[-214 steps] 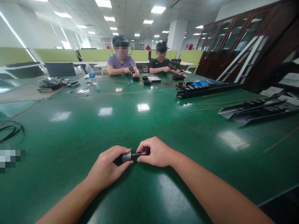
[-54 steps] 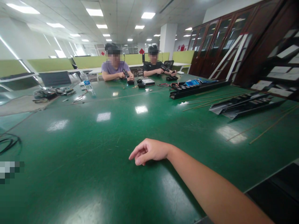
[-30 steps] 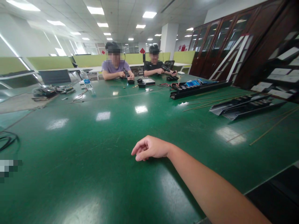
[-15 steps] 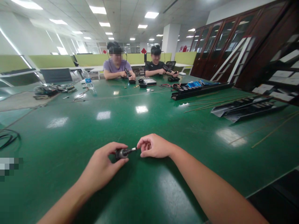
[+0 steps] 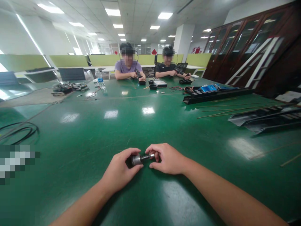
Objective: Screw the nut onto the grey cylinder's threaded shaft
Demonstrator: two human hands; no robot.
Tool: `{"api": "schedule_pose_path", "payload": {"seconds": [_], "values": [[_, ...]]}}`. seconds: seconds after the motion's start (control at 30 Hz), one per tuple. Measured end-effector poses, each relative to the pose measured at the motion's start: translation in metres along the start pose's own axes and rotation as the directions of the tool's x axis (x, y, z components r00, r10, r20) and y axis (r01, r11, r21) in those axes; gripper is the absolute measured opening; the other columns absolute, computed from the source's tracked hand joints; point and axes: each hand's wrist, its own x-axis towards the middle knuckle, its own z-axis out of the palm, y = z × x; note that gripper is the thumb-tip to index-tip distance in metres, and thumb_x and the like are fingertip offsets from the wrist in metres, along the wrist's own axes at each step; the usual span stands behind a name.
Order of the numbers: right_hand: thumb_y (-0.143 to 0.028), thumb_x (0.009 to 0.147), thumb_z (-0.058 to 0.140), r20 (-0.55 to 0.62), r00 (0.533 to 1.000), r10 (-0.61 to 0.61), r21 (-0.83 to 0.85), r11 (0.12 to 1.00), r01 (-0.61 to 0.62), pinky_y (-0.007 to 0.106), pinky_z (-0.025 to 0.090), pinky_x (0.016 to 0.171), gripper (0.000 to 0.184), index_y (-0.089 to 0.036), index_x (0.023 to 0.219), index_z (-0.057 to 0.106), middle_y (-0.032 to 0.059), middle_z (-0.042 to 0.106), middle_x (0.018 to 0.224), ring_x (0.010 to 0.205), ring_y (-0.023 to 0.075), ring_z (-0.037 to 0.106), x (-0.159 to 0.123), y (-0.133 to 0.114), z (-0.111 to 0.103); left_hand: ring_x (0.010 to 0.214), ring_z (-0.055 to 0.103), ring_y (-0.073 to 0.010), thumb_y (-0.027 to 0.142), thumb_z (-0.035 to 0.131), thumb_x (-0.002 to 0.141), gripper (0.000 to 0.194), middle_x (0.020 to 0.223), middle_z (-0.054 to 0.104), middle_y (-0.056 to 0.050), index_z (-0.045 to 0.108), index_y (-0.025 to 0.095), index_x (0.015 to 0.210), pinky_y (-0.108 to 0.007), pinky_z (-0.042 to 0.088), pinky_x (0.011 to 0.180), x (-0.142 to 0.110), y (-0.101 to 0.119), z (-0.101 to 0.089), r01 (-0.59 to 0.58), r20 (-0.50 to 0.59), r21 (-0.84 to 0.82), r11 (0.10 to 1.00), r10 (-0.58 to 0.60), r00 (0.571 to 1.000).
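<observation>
Metal part: a small silver cylinder with a dark, ribbed steel shaft (image 5: 139, 159) is held low over the bench at lower centre, its shaft pointing toward the right of the frame and tilted slightly upward.

Left hand: the cylinder end is closed within the curled fingers of the left hand (image 5: 119, 168). A firm grip seems intended, so that the body is kept steady.

Right hand: the shaft tip is met by the loosely curled fingers of the right hand (image 5: 166, 159), which are nearly closed. The tip appears to be pinched rather than gripped, probably so that the shaft is kept in line and left exposed.

Workbench: a glossy green bench top (image 5: 70, 163) is spread under both hands, and the forearms are lowered toward it.

Far end: two seated people, in a lilac shirt (image 5: 128, 67) and a black shirt (image 5: 168, 70), are seen at upper centre, each with a dark handheld tool (image 5: 180, 70) raised over the bench.

Right of frame: long black rails (image 5: 217, 94) are laid beside thin rods (image 5: 225, 111) — well apart from the hands.

Left of frame: a coiled black cable (image 5: 18, 131) is left on the bench.
</observation>
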Motion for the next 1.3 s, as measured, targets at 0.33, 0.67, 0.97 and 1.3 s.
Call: {"api": "schedule_pose_path", "payload": {"seconds": [0.33, 0.67, 0.97, 1.3], "values": [[-0.024, 0.075, 0.073, -0.075, 0.992, -0.102, -0.148, 0.985, 0.09, 0.028, 0.045, 0.073, 0.024, -0.021, 0.098, 0.069, 0.0024, 0.071, 0.09, 0.08, 0.0176, 0.063, -0.006, -0.016, 0.005, 0.089, 0.065, -0.0174, 0.025, 0.069, 0.084, 0.025, 0.099, 0.07, -0.003, 0.066, 0.024, 0.109, -0.03, 0.051, 0.081, -0.004, 0.009, -0.002, -0.159, 0.03, -0.07, 0.985, 0.161, 0.987], [-0.023, 0.075, 0.074, -0.129, 0.977, -0.171, -0.093, 0.983, 0.16, 0.026, 0.045, 0.072, 0.02, -0.02, 0.095, 0.072, 0.0023, 0.071, 0.087, 0.078, 0.0162, 0.064, -0.006, -0.018, 0.003, 0.089, 0.066, -0.0172, 0.025, 0.071, 0.083, 0.026, 0.098, 0.07, -0.003, 0.067, 0.023, 0.109, -0.029, 0.052, 0.081, -0.006, 0.007, -0.001, -0.175, -0.01, -0.067, 0.982, 0.174, 0.985], [-0.022, 0.075, 0.073, -0.15, 0.977, -0.154, -0.073, 0.987, 0.144, 0.026, 0.045, 0.069, 0.013, -0.02, 0.088, 0.073, 0.0019, 0.071, 0.08, 0.072, 0.0154, 0.063, -0.003, -0.02, 0.009, 0.089, 0.067, -0.0168, 0.027, 0.071, 0.084, 0.025, 0.098, 0.071, -0.003, 0.068, 0.022, 0.109, -0.028, 0.052, 0.08, -0.007, 0.009, -0.003, -0.208, -0.013, -0.039, 0.977, 0.208, 0.978], [-0.021, 0.074, 0.071, -0.17, 0.985, -0.039, 0.003, 0.999, 0.04, 0.023, 0.042, 0.061, 0.009, -0.018, 0.083, 0.071, -0.0001, 0.068, 0.072, 0.065, 0.0129, 0.06, 0.001, -0.03, 0.021, 0.087, 0.069, -0.0174, 0.032, 0.072, 0.082, 0.025, 0.097, 0.073, -0.003, 0.069, 0.022, 0.106, -0.028, 0.054, 0.078, -0.011, 0.005, -0.008, -0.223, -0.058, 0.023, 0.974, 0.224, 0.973]]}}
